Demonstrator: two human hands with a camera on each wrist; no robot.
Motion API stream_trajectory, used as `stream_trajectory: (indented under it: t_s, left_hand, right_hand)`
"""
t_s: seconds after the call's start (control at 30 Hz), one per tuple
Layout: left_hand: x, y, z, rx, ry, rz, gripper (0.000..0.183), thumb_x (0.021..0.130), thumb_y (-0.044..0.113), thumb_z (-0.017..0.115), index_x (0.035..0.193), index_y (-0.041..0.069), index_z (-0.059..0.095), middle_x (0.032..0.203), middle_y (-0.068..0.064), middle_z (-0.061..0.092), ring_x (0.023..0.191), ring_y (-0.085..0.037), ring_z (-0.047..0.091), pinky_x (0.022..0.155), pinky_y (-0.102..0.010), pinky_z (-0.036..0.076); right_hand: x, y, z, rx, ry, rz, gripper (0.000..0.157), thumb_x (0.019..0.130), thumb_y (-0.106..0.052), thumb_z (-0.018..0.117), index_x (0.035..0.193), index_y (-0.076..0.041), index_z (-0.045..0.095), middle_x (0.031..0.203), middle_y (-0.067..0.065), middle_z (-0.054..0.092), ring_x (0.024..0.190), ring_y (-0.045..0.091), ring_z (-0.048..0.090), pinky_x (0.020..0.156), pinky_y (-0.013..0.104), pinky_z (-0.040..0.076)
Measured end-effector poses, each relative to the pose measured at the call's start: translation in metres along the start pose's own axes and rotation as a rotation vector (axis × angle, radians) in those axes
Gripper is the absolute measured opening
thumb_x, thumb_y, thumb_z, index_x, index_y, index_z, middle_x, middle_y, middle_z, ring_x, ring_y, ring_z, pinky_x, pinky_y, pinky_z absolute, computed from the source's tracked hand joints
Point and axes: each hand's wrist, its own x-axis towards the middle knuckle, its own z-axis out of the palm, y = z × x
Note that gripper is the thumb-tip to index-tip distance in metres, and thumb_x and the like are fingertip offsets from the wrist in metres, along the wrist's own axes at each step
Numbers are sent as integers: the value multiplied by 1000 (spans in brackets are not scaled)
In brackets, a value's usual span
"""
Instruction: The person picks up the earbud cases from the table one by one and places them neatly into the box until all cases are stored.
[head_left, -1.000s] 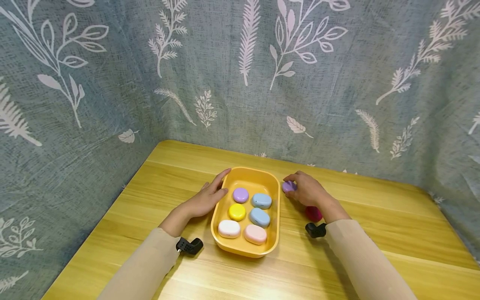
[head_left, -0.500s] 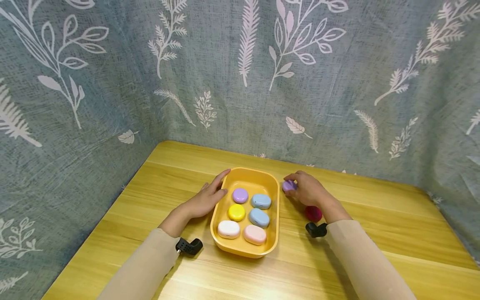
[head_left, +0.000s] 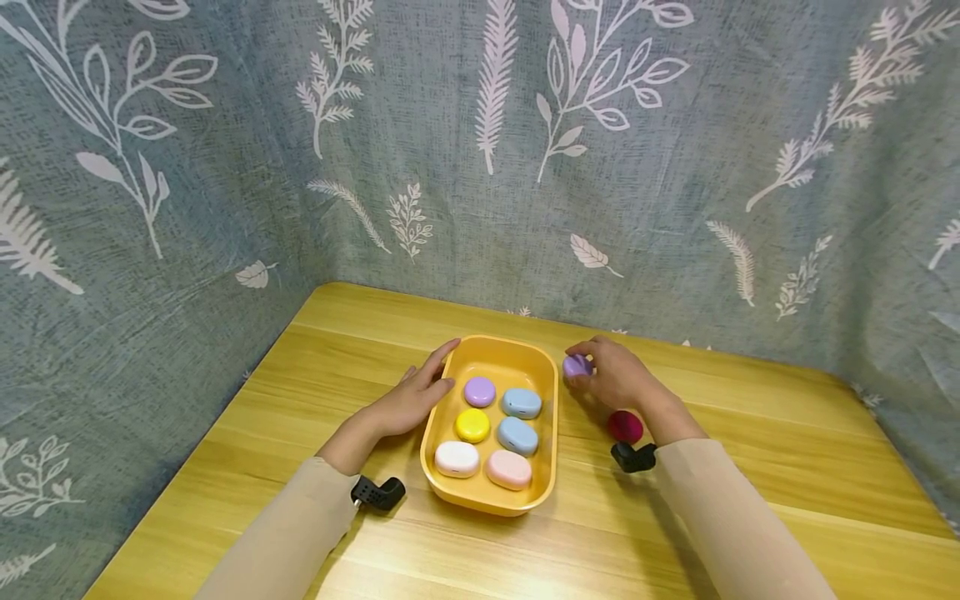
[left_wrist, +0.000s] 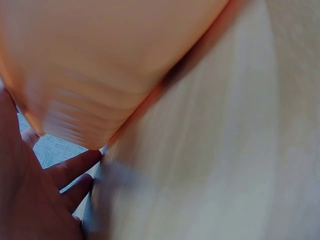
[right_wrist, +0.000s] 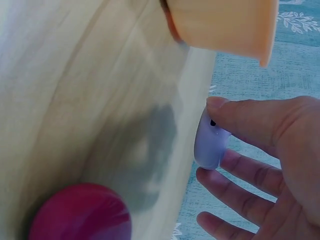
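Observation:
My right hand [head_left: 617, 377] pinches a round lilac earbud case [right_wrist: 210, 140] between thumb and fingertips, to the right of a yellow-orange tray [head_left: 491, 504]. A small dark hole shows in the case's side in the right wrist view, and the case looks just off the table. My left hand [head_left: 411, 402] rests against the tray's left wall, its fingers fairly straight. Inside the tray lie another lilac case [head_left: 480, 391], a yellow case [head_left: 472, 425], two light-blue cases [head_left: 521, 402], a white case [head_left: 457, 458] and a pink case [head_left: 509, 469].
A magenta round case [head_left: 625, 427] lies on the wooden table [head_left: 337, 317] under my right wrist. Blue-grey curtains [head_left: 450, 125] with white leaf prints hang behind the table and along its left side. Each wrist carries a black camera [head_left: 633, 457].
My right hand has raised the lilac case slightly, and more of the magenta case shows beside the wrist. The left hand and the tray have stayed in place.

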Motion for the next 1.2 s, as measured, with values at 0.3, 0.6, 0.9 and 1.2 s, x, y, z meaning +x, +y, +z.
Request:
stream_trajectory:
  t_s: [0.3, 0.6, 0.9, 1.2]
  left_hand:
    - [0, 0, 0, 0, 0, 5, 61, 113, 34, 34, 167, 39, 6, 167, -20, 33, 158, -32, 27, 128, -58, -9]
    - [0, 1, 0, -2, -2, 5, 61, 113, 34, 34, 167, 40, 6, 168, -20, 31, 159, -32, 26, 128, -59, -10]
    - [1, -1, 0, 6, -2, 1, 61, 112, 35, 34, 167, 40, 6, 168, -18, 32, 159, -30, 26, 128, -58, -9]
    - [1, -1, 0, 3, -4, -2, 61, 112, 35, 34, 166, 40, 5, 168, -19, 32, 159, -30, 27, 128, -58, -9]
  right_hand:
    - [0, -7, -8, 27, 17, -24, 42, 94, -13, 73, 133, 2, 67, 122, 24, 67, 102, 37, 67, 93, 53, 55]
    - [1, -11, -15, 18, 16, -25, 43, 94, -16, 74, 133, 0, 68, 124, 23, 68, 104, 35, 67, 90, 51, 55]
    - [-1, -19, -20, 26, 46, -40, 44, 95, -18, 74, 135, 0, 66, 129, 24, 65, 109, 37, 63, 91, 52, 53]
    - [-2, -30, -23, 28, 64, -66, 43, 96, -19, 74, 135, -3, 67, 124, 20, 64, 105, 35, 64, 88, 48, 53]
